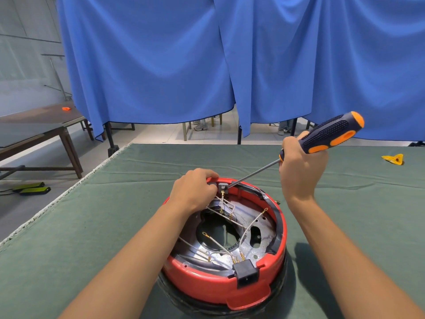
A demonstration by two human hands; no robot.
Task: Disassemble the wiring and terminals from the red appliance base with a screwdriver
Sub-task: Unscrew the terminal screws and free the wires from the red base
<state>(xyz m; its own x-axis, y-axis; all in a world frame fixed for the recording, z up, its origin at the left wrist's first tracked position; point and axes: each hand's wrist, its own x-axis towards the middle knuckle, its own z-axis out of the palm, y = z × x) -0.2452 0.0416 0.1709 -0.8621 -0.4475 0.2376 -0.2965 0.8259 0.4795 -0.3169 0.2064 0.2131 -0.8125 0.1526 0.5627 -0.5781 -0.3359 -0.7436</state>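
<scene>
A: Left hand (193, 189)?
B: Fingers curled over the red appliance base's (207, 284) far rim, tips hidden.
A: Right hand (301, 166)?
B: Wrapped round the screwdriver (326, 134), tip at the black terminal block (222, 187). Base sits mid-bench (69, 238), bare cloth either side.

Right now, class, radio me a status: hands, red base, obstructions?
Right hand grips screwdriver, tip at far-rim black terminal. Left hand steadies red base. Loose wires inside; nothing blocking.

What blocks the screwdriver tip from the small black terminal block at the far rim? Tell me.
Nothing visible. The screwdriver, gripped by the right hand, has its shaft running clear to the terminal block. The left hand grips the red base rim beside it, not across the shaft.
</scene>
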